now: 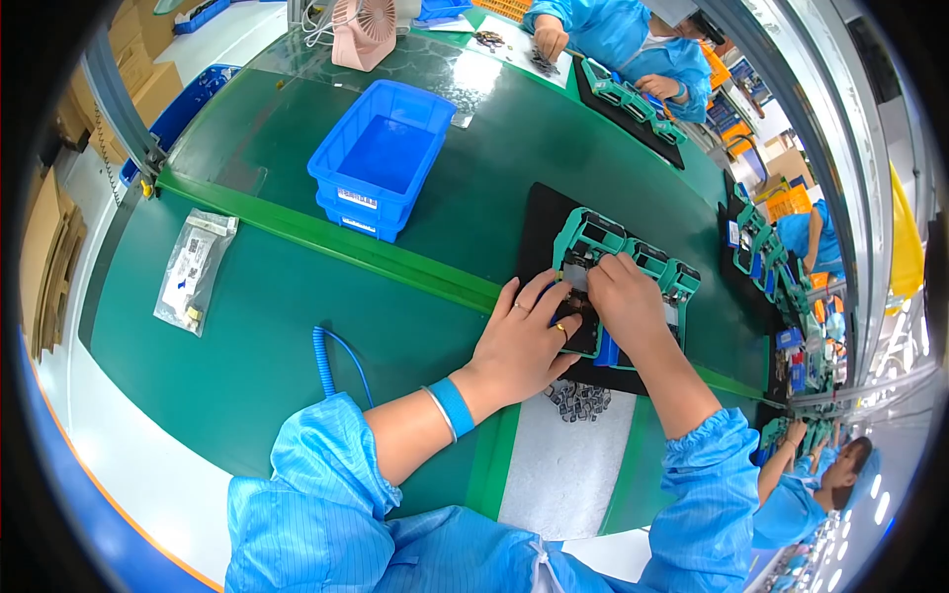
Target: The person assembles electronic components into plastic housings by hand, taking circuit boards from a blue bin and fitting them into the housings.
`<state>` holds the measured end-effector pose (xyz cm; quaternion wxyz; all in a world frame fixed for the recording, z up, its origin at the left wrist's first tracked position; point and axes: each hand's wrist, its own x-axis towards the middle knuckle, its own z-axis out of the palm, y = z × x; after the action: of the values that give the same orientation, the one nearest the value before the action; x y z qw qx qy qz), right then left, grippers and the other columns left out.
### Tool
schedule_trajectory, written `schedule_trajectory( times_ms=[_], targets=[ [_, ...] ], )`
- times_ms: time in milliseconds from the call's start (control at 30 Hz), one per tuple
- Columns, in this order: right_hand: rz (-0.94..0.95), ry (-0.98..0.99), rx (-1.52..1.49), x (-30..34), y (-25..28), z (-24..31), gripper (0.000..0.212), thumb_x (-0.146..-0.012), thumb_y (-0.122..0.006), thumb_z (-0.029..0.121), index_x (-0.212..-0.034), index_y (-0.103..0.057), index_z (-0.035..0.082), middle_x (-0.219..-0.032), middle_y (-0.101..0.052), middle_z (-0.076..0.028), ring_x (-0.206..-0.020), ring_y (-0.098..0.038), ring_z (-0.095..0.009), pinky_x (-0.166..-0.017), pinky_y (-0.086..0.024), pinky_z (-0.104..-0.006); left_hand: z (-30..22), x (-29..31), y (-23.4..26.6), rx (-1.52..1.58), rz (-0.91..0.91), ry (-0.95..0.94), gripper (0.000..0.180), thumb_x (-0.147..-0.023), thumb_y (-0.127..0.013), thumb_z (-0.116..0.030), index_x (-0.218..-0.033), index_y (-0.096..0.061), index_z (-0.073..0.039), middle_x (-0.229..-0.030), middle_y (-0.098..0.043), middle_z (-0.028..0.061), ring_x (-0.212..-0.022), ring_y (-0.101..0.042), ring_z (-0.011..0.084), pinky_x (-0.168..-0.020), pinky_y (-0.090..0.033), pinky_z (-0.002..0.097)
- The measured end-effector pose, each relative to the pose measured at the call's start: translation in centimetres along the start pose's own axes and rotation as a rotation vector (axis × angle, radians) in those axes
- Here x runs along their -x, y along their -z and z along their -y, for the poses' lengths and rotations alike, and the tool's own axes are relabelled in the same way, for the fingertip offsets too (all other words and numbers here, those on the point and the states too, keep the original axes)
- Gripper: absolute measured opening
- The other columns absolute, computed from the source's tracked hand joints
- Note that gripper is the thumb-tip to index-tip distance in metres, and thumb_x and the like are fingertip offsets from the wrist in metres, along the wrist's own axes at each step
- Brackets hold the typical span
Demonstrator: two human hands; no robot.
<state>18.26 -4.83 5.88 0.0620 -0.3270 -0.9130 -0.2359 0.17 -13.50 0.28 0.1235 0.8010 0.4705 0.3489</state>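
A green-and-black plastic housing [590, 222] lies on a black mat [539, 222] in front of me, its inside facing up. My left hand [524, 341] grips its left side, with rings on two fingers and a blue band round the wrist. My right hand [625, 296] is closed, fingertips pinched down into the housing; whatever they hold is hidden. Two similar green housings [682, 275] stand close on the right, partly behind that hand. Nearer to me, a pile of small dark metal-looking parts [578, 400] rests on a white sheet [563, 474].
Stacked blue bins [371, 163] stand left of the mat. A clear bag [196, 272] lies far left, and a coiled blue cord [323, 361] runs near my left sleeve. A pink fan [363, 35] sits at the back. Across the table a person in blue [633, 49] handles parts.
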Motion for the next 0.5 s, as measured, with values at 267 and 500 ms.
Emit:
schedule_trajectory(
  times_ms=[267,500],
  targets=[
    [-0.016,-0.116,-0.004,-1.1,0.5,-0.1,0.013,-0.069,-0.067,0.008,-0.081,-0.062,0.009,-0.085,-0.057,-0.004,-0.09,-0.061,-0.022,-0.065,-0.057,-0.0301,0.2,0.0,0.0,-0.001,-0.024,-0.008,0.044,-0.082,-0.077,-0.035,-0.121,-0.069,-0.015,-0.145,-0.044,0.011,-0.145,-0.029,0.0341,-0.117,-0.027,0.0571],
    [-0.032,-0.207,0.046,-0.5,0.6,-0.2,0.013,-0.072,-0.068,0.009,-0.083,-0.062,0.009,-0.085,-0.058,-0.004,-0.091,-0.062,-0.023,-0.064,-0.057,-0.0336,0.0,-0.6,0.0,0.0,-0.079,-0.052,0.042,-0.079,-0.08,-0.032,-0.116,-0.07,-0.014,-0.14,-0.048,0.0106,-0.14,-0.036,0.0346,-0.114,-0.031,0.0582]
  ],
)
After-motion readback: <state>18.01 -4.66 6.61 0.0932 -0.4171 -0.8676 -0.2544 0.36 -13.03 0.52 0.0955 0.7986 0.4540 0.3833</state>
